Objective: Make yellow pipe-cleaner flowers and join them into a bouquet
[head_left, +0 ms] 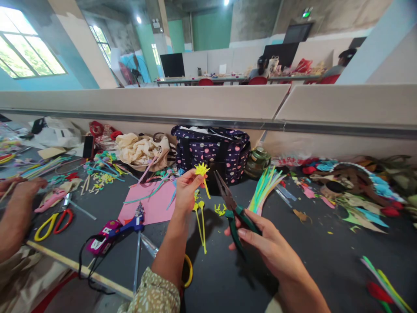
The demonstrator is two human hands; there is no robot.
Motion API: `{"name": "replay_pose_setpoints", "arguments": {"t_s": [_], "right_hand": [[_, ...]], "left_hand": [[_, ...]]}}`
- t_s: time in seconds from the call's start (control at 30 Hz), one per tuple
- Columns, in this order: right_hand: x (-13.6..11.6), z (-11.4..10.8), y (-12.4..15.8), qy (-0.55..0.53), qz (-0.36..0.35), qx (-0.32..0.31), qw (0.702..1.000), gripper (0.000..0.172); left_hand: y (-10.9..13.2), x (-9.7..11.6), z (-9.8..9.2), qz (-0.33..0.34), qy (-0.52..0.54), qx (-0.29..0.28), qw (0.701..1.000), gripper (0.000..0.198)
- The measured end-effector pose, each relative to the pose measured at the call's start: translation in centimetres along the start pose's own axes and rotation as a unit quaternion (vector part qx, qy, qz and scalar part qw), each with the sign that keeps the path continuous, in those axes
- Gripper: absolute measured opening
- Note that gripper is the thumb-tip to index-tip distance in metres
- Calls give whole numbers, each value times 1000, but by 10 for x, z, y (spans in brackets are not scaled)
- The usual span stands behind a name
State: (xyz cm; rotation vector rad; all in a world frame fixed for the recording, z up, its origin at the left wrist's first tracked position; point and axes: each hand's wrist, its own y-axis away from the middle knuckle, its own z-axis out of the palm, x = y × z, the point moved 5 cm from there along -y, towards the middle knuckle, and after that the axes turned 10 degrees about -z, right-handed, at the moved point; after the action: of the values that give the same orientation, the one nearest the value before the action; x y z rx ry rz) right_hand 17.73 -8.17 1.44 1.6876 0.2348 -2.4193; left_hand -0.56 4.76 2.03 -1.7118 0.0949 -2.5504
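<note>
Pinched in the fingers of my left hand (186, 190) is a yellow pipe-cleaner flower (202, 169) whose short stem hangs down. My right hand (260, 232) grips dark green-handled pliers (228, 198), their jaws pointing up and left toward the flower but apart from it. On the dark table (312, 261) below my left hand lie more yellow pipe-cleaner flowers (201, 226) with long stems. A small heap of yellow cut pieces (220, 210) is close to the plier jaws. Behind the pliers rests a bundle of pastel pipe cleaners (265, 189).
A blue glue gun (130, 226) lies on pink paper (151, 200). Red-and-yellow scissors (55, 224) sit farther left, near a co-worker's hand (24, 191). At the back stand a patterned dark bag (208, 150) and a green jar (258, 161), before a low partition (146, 100). Fabric scraps (361, 208) cover the right.
</note>
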Motion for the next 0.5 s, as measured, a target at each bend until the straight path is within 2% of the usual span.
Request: {"name": "replay_pose_setpoints", "arguments": {"t_s": [0.2, 0.5], "right_hand": [[3, 6, 0, -35, 32, -31, 998, 22], [2, 11, 2, -76, 58, -39, 995, 23]], "left_hand": [[1, 0, 0, 24, -25, 0, 999, 16], [0, 0, 1, 44, -21, 2, 999, 13]]}}
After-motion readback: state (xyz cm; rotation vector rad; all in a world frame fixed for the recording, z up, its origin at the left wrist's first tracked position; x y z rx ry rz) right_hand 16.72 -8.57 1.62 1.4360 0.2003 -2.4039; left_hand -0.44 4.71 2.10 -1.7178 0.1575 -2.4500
